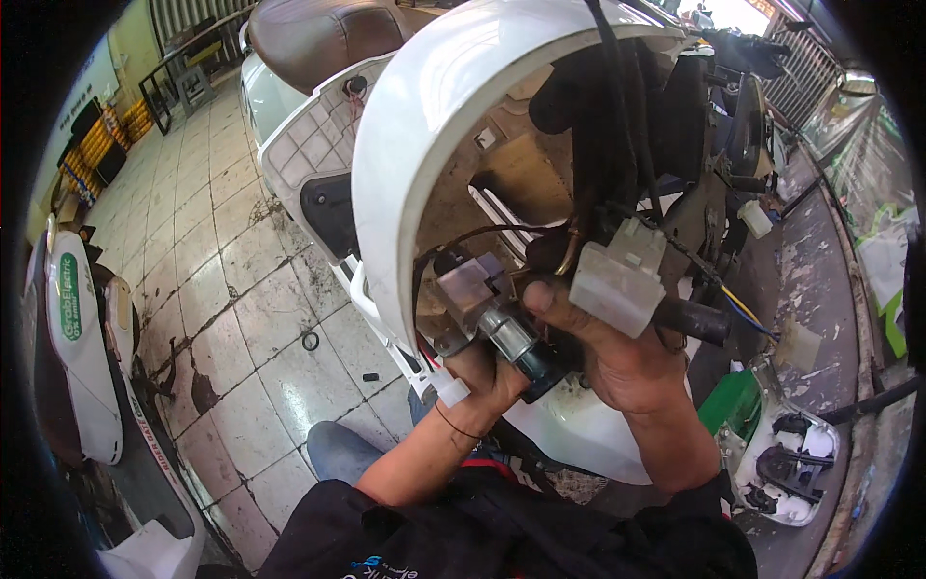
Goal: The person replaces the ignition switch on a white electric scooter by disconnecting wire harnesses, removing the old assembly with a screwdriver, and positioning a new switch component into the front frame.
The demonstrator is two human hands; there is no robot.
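A scooter's white curved body panel (394, 154) surrounds wiring and fittings. My left hand (475, 386) is closed low inside it, against a silver-and-black cylinder (511, 338) topped by a translucent lilac connector (468, 294); its fingers are mostly hidden behind these. My right hand (627, 376) is closed beside a large translucent connector housing (617, 280) with a black sleeve (694, 318), thumb raised between the two connectors; what its hidden fingers grip is unclear. Dark cables (627, 116) hang from above, and blue and yellow wires run off to the right.
A brown seat (323, 39) sits behind. A second white scooter (82, 357) stands at the left. A small ring (310, 341) lies on the tiled floor (222, 289). At the right, a ledge (801, 309) runs along, near a detached white part (786, 463) and a green item (728, 405).
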